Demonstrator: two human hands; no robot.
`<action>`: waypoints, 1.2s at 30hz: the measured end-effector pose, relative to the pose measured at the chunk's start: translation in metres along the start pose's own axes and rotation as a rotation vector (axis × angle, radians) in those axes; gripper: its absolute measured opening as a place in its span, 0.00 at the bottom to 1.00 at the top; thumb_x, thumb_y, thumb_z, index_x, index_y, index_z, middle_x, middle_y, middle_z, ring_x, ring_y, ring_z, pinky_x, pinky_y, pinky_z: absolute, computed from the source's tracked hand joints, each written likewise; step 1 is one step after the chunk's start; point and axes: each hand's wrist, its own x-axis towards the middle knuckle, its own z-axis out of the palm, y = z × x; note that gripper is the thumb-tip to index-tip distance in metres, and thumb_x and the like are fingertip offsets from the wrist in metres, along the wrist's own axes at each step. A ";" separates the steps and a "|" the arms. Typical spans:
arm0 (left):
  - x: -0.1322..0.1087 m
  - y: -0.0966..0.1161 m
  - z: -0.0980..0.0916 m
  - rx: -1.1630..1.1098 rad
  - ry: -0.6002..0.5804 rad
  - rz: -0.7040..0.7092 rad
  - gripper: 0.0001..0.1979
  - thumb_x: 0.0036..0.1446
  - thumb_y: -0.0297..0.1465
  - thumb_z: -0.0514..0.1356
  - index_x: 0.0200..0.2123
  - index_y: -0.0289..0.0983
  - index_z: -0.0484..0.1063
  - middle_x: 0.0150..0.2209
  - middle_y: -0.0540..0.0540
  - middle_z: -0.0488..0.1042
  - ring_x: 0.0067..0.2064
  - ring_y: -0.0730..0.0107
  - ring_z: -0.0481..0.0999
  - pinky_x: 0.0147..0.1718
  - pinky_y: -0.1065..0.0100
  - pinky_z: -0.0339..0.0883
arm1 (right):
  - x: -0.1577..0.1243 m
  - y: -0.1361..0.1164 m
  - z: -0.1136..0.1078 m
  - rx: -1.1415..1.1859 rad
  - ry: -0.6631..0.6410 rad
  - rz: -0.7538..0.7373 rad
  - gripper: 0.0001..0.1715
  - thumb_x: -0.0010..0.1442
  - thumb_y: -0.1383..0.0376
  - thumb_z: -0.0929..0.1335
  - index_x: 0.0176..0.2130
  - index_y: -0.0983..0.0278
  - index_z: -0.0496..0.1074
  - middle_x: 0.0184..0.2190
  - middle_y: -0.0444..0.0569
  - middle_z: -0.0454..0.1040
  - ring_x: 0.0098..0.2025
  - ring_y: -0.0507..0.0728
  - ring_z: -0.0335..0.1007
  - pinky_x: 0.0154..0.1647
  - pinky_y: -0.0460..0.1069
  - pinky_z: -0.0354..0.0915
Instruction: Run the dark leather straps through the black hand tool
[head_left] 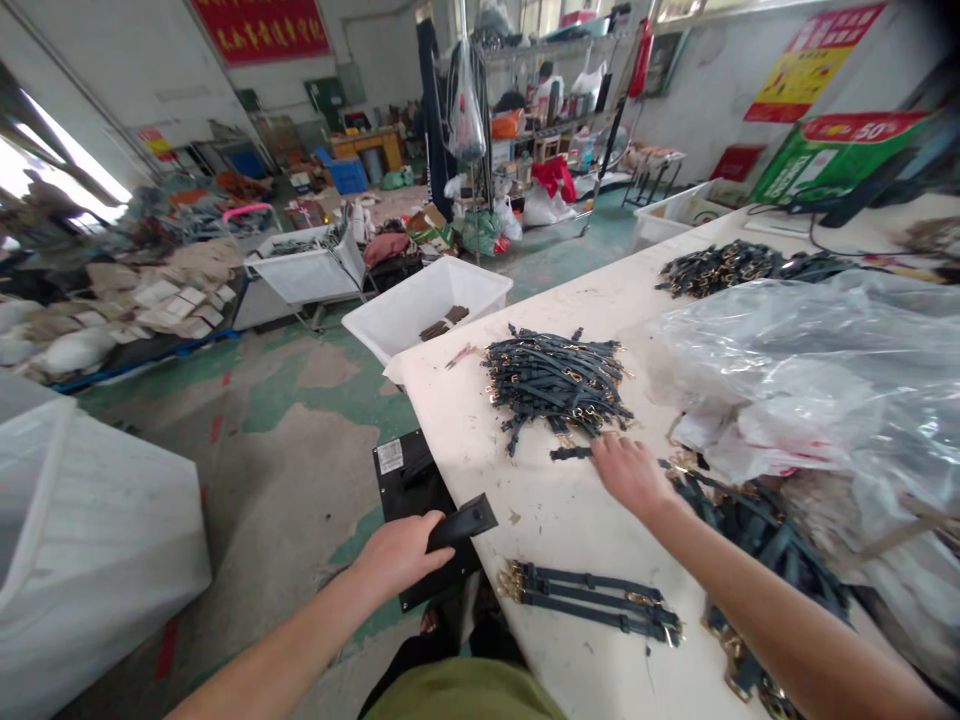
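My left hand [401, 553] is closed round a flat black handle-like piece [463, 521] at the near left edge of the white table [480, 430]. Out on the tabletop my right hand [628, 470] lies palm down with its fingers on a dark strap [570, 453] at the near edge of a big pile of dark straps with gold clasps [559, 385]. A few straps [592, 595] lie side by side in front of me. More straps [757, 530] are heaped under my right forearm.
Crumpled clear plastic bags [825, 370] cover the right of the table. Another strap pile [720, 265] sits farther back. A white bin [427, 305] stands past the table's far corner, a black device [409, 480] hangs at its left edge, and a large white crate [82, 540] is on the left floor.
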 end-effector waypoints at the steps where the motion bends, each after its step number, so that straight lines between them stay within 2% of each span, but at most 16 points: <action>1: -0.001 0.001 0.001 0.015 -0.004 0.007 0.19 0.48 0.46 0.49 0.40 0.43 0.63 0.38 0.47 0.72 0.39 0.62 0.71 0.34 0.67 0.62 | -0.004 -0.020 0.014 0.026 -0.060 -0.007 0.14 0.59 0.64 0.55 0.39 0.67 0.63 0.35 0.59 0.65 0.39 0.61 0.61 0.37 0.54 0.52; 4: -0.002 0.004 0.003 0.056 -0.036 0.012 0.20 0.48 0.48 0.48 0.40 0.42 0.64 0.37 0.46 0.72 0.38 0.61 0.71 0.33 0.67 0.61 | -0.016 -0.077 0.053 0.131 -0.189 -0.061 0.13 0.57 0.63 0.57 0.39 0.67 0.63 0.35 0.57 0.65 0.38 0.60 0.62 0.37 0.53 0.53; 7: -0.002 0.005 0.004 0.085 -0.072 0.004 0.22 0.48 0.49 0.48 0.41 0.42 0.63 0.36 0.46 0.73 0.37 0.62 0.72 0.32 0.68 0.61 | -0.025 -0.100 0.074 0.234 -0.216 -0.050 0.18 0.56 0.57 0.59 0.44 0.65 0.61 0.38 0.56 0.64 0.39 0.59 0.62 0.37 0.51 0.55; 11: 0.007 0.008 0.008 0.124 -0.074 0.019 0.24 0.49 0.50 0.47 0.43 0.42 0.63 0.35 0.45 0.73 0.36 0.62 0.72 0.30 0.68 0.62 | -0.027 -0.086 0.082 0.370 -0.206 -0.056 0.23 0.56 0.56 0.60 0.50 0.61 0.58 0.44 0.53 0.62 0.40 0.55 0.62 0.39 0.48 0.55; 16: 0.039 0.029 0.013 0.204 -0.023 0.090 0.24 0.50 0.49 0.46 0.44 0.41 0.63 0.33 0.43 0.73 0.34 0.61 0.72 0.29 0.66 0.63 | -0.019 -0.077 0.095 0.539 -0.209 0.014 0.15 0.56 0.61 0.59 0.43 0.59 0.67 0.39 0.48 0.65 0.38 0.52 0.62 0.38 0.45 0.54; 22: 0.082 0.058 0.012 0.243 -0.022 0.109 0.23 0.49 0.48 0.47 0.41 0.41 0.66 0.34 0.44 0.73 0.36 0.62 0.72 0.32 0.67 0.64 | -0.017 -0.081 0.104 0.572 -0.202 0.083 0.13 0.55 0.61 0.60 0.39 0.57 0.69 0.37 0.46 0.65 0.36 0.51 0.62 0.33 0.44 0.54; 30: 0.087 0.066 0.010 0.323 -0.038 0.130 0.22 0.49 0.48 0.48 0.39 0.41 0.67 0.33 0.45 0.74 0.34 0.63 0.73 0.32 0.67 0.65 | -0.015 -0.077 0.102 0.586 -0.206 0.109 0.12 0.55 0.60 0.60 0.38 0.58 0.69 0.36 0.46 0.64 0.35 0.51 0.62 0.31 0.44 0.53; 36: 0.087 0.054 0.010 0.346 -0.031 0.118 0.23 0.49 0.49 0.46 0.40 0.42 0.67 0.32 0.45 0.74 0.33 0.63 0.73 0.29 0.68 0.64 | -0.014 -0.077 0.101 0.616 -0.219 0.108 0.12 0.55 0.60 0.60 0.38 0.58 0.69 0.37 0.46 0.65 0.36 0.51 0.61 0.32 0.44 0.52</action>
